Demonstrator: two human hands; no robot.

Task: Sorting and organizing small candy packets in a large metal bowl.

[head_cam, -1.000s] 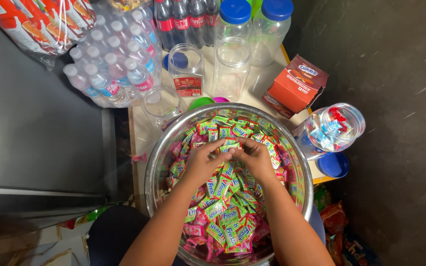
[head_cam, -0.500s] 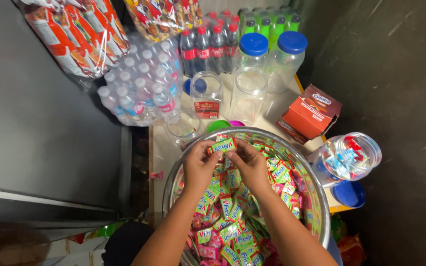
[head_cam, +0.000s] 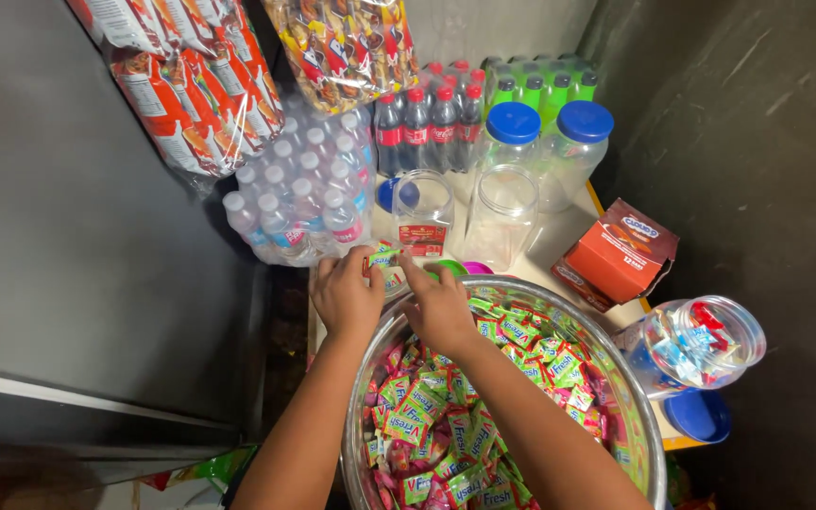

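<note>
Head view: we are pinching a green sweet packet between left hand and right hand, fingers clamped on it, above the steel bowl rim; we judge steady, even pinching is keeping it secure.

Sachets in bowl, jars behind

Both forearms reach forward side by side. The left hand and right hand sit close together, backs up, fingers curled, fingertips pinched near each other at the front.
</note>
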